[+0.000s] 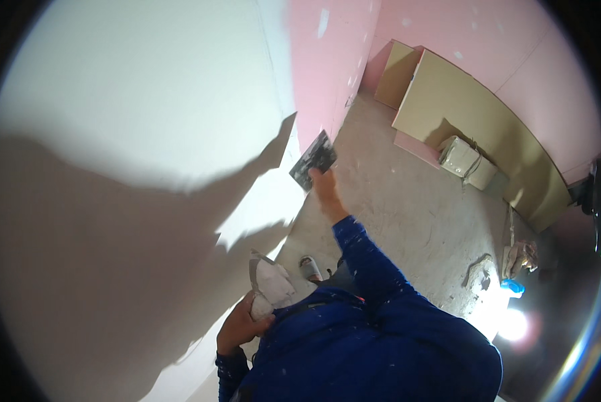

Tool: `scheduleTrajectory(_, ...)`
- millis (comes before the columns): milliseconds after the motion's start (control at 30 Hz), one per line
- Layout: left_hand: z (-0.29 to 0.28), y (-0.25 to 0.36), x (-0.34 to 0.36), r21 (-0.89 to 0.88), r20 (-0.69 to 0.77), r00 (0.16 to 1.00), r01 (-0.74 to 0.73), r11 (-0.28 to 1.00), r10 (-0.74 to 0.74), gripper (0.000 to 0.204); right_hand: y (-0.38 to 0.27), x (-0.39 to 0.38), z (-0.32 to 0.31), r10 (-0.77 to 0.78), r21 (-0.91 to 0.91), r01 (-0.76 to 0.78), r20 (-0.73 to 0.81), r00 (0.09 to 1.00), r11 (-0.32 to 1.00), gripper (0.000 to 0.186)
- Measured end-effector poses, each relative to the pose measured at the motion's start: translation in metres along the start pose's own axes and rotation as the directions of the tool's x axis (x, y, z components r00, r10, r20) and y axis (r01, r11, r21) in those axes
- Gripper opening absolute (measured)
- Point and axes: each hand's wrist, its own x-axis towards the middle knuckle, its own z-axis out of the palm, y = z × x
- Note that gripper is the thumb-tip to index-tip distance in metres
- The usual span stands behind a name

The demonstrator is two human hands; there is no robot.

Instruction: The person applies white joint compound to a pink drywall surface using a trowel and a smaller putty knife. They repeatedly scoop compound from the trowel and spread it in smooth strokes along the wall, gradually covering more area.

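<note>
My right hand (325,189) reaches forward and is closed on a wide plastering knife (318,157). Its dark blade is smeared with white compound and lies close to the wall; whether it touches I cannot tell. My left hand (243,325), low against my body, grips a plaster-covered trowel (253,266) whose handle is hidden. A heap of white plaster (272,283) covers most of its face. Along the left runs the wall (146,100), coated white on the near part, with a bare pink stretch (314,74) farther on.
Tan board sheets (475,107) lean against the pink far wall, with a wrapped pale bundle (468,162) before them. A bright lamp (513,325) shines at the lower right, near a blue item (512,288). The concrete floor (394,194) has stains. My shadow falls across the wall.
</note>
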Motion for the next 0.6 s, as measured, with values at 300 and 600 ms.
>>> scheduleTrajectory(300,0.0,0.005,0.002,-0.06,0.047,0.996,-0.076,0.995,0.078,0.069,-0.033,0.087,-0.012,0.346,0.429,-0.415,0.233,0.909,0.802,0.033)
scheduleTrajectory(600,-0.002,0.01,0.005,-0.003,0.067,0.992,-0.105,0.994,0.105,0.073,-0.087,0.066,0.019,0.286,0.284,-0.36,0.271,0.919,0.889,0.028)
